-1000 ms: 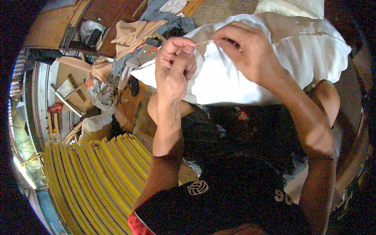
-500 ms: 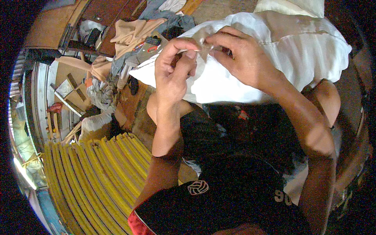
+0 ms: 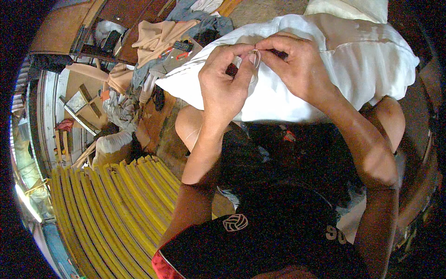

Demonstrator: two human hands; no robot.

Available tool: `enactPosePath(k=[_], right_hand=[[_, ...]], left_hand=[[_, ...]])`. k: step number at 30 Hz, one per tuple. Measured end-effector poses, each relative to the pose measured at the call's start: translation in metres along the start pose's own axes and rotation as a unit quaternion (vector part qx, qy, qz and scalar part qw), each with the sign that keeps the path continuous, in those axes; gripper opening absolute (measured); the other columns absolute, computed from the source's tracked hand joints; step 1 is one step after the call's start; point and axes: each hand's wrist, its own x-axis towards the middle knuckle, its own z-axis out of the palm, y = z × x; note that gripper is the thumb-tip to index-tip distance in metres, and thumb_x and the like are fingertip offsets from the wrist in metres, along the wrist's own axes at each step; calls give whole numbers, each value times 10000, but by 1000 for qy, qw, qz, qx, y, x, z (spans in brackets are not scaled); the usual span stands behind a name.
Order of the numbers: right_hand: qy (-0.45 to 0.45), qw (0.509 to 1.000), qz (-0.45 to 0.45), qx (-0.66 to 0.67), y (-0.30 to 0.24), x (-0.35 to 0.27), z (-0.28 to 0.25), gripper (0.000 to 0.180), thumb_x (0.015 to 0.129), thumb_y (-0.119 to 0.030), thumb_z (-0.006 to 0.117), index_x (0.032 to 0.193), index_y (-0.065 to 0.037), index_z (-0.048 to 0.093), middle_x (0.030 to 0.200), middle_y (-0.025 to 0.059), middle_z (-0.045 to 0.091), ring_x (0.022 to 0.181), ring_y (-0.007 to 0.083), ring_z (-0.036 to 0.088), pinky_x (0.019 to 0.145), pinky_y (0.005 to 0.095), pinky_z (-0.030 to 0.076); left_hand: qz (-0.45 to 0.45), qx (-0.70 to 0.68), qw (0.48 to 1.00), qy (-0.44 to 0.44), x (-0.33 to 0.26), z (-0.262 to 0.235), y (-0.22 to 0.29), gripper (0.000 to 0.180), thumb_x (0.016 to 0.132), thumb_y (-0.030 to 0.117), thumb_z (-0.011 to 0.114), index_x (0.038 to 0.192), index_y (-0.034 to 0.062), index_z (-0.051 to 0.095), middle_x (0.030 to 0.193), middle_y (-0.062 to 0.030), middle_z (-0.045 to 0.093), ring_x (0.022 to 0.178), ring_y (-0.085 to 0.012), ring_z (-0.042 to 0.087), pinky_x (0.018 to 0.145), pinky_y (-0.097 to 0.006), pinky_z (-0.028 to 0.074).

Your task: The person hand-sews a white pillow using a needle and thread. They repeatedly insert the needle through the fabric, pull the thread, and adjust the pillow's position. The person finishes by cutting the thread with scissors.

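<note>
A white pillow (image 3: 283, 95) lies across my lap, its far side creased by a seam. Above it my left hand (image 3: 225, 76) and my right hand (image 3: 299, 63) meet, thumbs and forefingers pinched together. A thin pale thread (image 3: 259, 59) loops between the fingertips, and both pinches are closed on it. More of the thread seems to trail down by my left wrist. Whether a needle is also between the fingers is too small to tell.
A yellow slatted bench (image 3: 116, 209) stands at my left. Beyond it are a peach cloth (image 3: 160, 39), a dark clipper-like object (image 3: 182, 45) and piled clothes. Another pale cushion (image 3: 348, 9) sits behind the pillow. Wooden cabinets (image 3: 60, 28) line the far left.
My left hand has moved right and its fingertips now touch those of my right hand. The right hand has shifted slightly right. A loop of thread now shows between them.
</note>
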Motion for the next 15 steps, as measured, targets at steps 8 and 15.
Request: enactPosePath(k=[8,15], right_hand=[[-5,1000,2,-31,-1,0,-1,157,891,-91,695,1012,4,724,972,129,713,855,203,688,736,316,555],[15,1000,-1,-18,0,1,-1,122,889,-70,694,994,-23,734,928,106,695,818,168,665,688,283,533]], left_hand=[[89,84,992,23,1,4,-2,69,848,49,714,910,19,706,848,-119,673,686,-205,608,605,-313,480],[-29,-23,999,26,0,6,-15,51,881,51,668,916,14,668,816,-74,651,630,-118,552,567,-262,436]])
